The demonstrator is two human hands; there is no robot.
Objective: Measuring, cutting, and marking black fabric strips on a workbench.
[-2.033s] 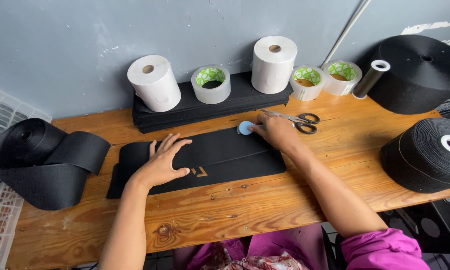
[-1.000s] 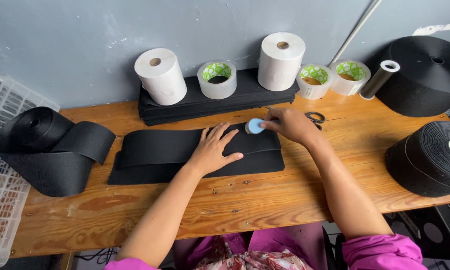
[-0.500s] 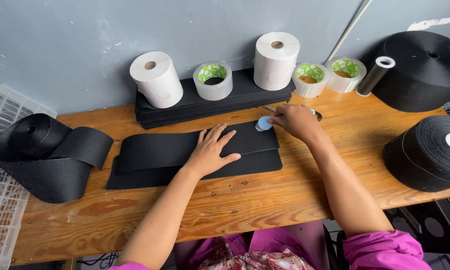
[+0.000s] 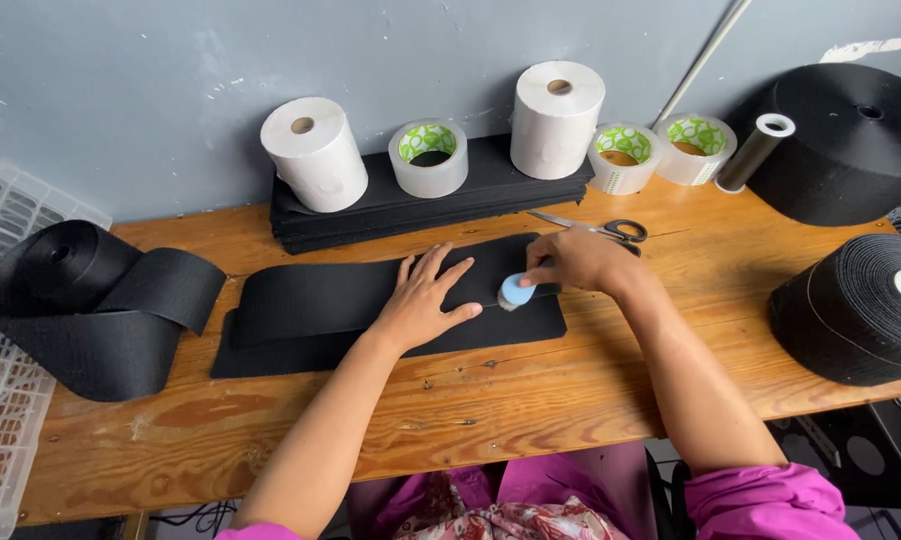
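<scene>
At the middle of the wooden bench, a small pale-blue marker disc is pinched in the fingertips of the right hand, its edge pressed to a flat black fabric strip. That strip is laid over a wider black piece, matte and smooth, with rounded corners. The left hand is spread flat on the strip, fingers splayed, nothing gripped. Just behind the right hand, scissors are seen, black-handled, the blades partly covered by the knuckles. Further back, a stack of black sheets is topped by two white paper rolls and a tape roll with a green-patterned core. To the left, a loosely unwound black webbing roll is slumped beside a white plastic crate, cut off at the edge. To the right, two large black rolls are partly cropped. What the disc is made of cannot be made out.
</scene>
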